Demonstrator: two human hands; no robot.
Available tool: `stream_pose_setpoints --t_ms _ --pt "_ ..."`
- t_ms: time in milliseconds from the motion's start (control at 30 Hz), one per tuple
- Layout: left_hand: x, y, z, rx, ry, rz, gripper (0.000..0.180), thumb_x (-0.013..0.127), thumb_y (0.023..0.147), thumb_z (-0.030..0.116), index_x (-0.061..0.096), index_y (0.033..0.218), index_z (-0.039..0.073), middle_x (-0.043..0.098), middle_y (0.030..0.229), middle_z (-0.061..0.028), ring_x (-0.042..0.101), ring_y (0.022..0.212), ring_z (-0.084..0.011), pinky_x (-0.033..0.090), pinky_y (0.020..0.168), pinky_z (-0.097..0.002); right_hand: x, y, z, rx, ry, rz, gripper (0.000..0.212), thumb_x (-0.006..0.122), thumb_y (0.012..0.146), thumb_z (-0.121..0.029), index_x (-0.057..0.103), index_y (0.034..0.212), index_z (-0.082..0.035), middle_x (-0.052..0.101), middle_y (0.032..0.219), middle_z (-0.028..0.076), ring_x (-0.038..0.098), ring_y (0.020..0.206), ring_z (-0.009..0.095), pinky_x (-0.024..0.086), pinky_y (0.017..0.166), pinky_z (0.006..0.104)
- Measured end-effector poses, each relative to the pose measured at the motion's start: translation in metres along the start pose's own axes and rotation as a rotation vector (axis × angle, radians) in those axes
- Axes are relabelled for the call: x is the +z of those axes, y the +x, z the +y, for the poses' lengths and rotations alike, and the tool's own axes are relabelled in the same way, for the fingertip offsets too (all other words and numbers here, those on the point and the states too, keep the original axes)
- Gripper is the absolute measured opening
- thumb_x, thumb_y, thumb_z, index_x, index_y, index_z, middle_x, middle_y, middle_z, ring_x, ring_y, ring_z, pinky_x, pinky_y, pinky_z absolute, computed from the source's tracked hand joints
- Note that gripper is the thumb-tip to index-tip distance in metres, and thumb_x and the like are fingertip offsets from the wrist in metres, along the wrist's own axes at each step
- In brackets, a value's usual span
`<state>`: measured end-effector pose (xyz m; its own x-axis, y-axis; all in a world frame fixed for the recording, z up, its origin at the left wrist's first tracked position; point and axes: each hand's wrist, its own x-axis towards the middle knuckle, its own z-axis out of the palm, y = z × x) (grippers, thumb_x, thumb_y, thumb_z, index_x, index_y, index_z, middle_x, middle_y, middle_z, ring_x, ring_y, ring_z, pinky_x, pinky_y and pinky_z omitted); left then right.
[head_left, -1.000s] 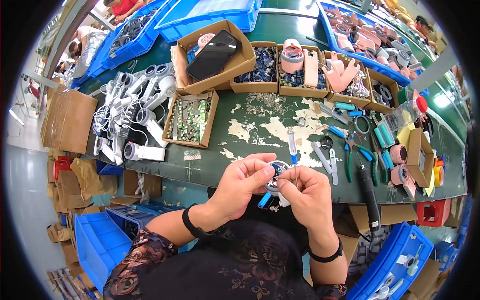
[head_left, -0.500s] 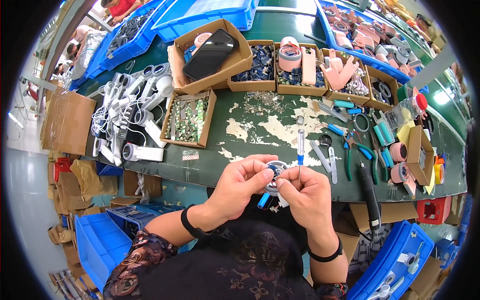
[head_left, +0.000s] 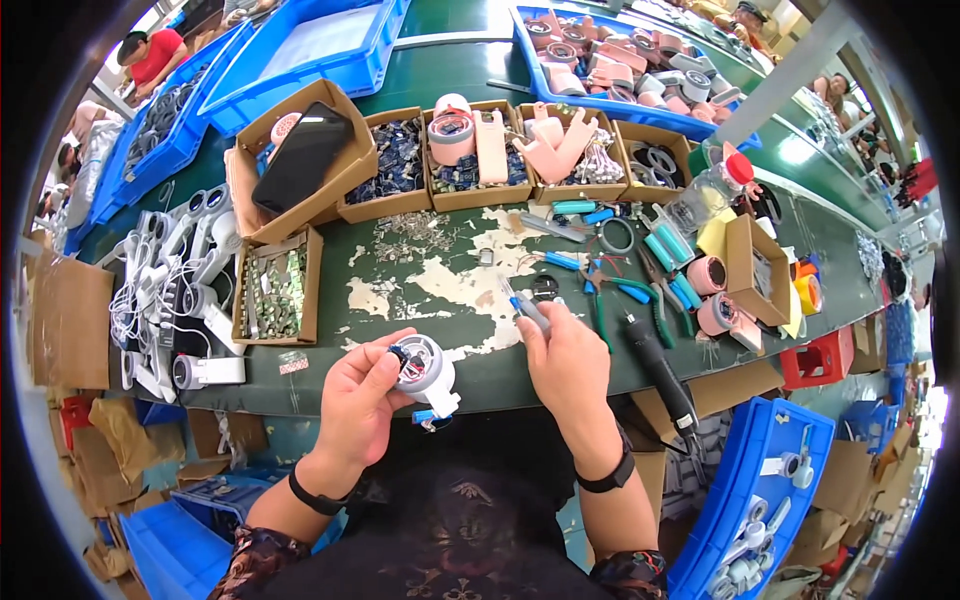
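Observation:
My left hand [head_left: 362,405] grips the white round head of a small handheld fan [head_left: 440,375] by its side, just off the table's front edge. A grey ring surrounds its opening, with red and dark wires inside. A small dark blue circuit board [head_left: 402,354] sits by my thumb at the rim. Below the fan head hangs a blue part [head_left: 428,415]. My right hand [head_left: 568,365] is closed over the table, fingertips at a screwdriver [head_left: 508,290] with a clear handle and blue collar; its shaft is mostly hidden. Beside it, a grey strip [head_left: 534,316] runs under the fingers.
Green-handled pliers [head_left: 602,315] and a black electric screwdriver [head_left: 660,370] lie to the right. Cardboard boxes of circuit boards [head_left: 385,165] and pink parts [head_left: 560,155] line the back. White fan bodies [head_left: 185,290] pile up left. A blue bin [head_left: 750,500] stands lower right.
My right hand has left the fan head and moved right over the table with the screwdriver. My left hand now holds the fan head alone, turned to show its side. The view has swung right.

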<state>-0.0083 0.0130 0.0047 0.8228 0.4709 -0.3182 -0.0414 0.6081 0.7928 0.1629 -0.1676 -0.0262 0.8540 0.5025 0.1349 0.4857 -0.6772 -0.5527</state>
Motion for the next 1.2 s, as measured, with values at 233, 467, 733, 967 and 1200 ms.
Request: stream_pose_setpoints --t_ms 233,467,733,967,1200 --pt "-0.004 0.002 0.004 0.052 -0.029 -0.013 0.018 0.062 0.102 0.016 0.064 0.103 -0.003 0.057 0.140 -0.0166 0.069 0.108 -0.0253 0.062 0.091 -0.0457 -0.061 0.026 0.029 0.072 -0.543 0.090 0.055 0.086 0.072 -0.037 0.066 0.115 -0.010 0.065 0.110 0.009 0.059 0.108 0.030 0.047 0.087 0.0449" --pt "-0.001 0.003 0.002 0.074 -0.028 -0.017 0.019 0.064 0.101 0.017 0.063 0.104 -0.001 0.059 0.138 -0.0161 0.069 0.110 -0.0257 0.061 0.091 -0.0468 -0.053 0.039 0.041 0.080 -0.558 -0.054 0.036 0.086 0.072 -0.042 0.070 0.081 -0.011 0.064 0.096 0.007 0.062 0.100 0.027 0.050 0.079 0.0439" --pt "0.001 0.003 0.008 0.058 -0.040 -0.038 0.019 0.063 0.100 0.012 0.065 0.108 -0.006 0.058 0.140 -0.0154 0.068 0.111 -0.0250 0.060 0.096 -0.0446 -0.044 0.041 0.032 0.080 -0.352 0.219 0.020 0.074 0.083 -0.023 0.066 0.080 -0.005 0.062 0.085 0.012 0.063 0.085 0.033 0.049 0.073 0.0464" --pt "0.007 0.007 0.012 0.048 -0.068 -0.019 0.017 0.064 0.099 0.009 0.067 0.106 -0.007 0.047 0.149 -0.0154 0.066 0.115 -0.0222 0.057 0.097 -0.0406 -0.092 0.019 0.008 -0.200 0.453 0.439 0.016 0.063 0.087 -0.008 0.068 0.100 -0.001 0.061 0.126 0.018 0.056 0.123 0.032 0.042 0.104 0.0420" --pt "0.007 0.005 0.007 0.147 -0.013 -0.077 0.017 0.065 0.099 0.013 0.064 0.105 -0.003 0.052 0.147 -0.0171 0.066 0.116 -0.0246 0.058 0.097 -0.0442 -0.089 -0.031 -0.039 0.043 1.682 -0.463 0.072 0.061 0.094 -0.038 0.043 0.147 0.007 0.042 0.149 0.037 0.041 0.141 0.047 0.038 0.112 0.0567"
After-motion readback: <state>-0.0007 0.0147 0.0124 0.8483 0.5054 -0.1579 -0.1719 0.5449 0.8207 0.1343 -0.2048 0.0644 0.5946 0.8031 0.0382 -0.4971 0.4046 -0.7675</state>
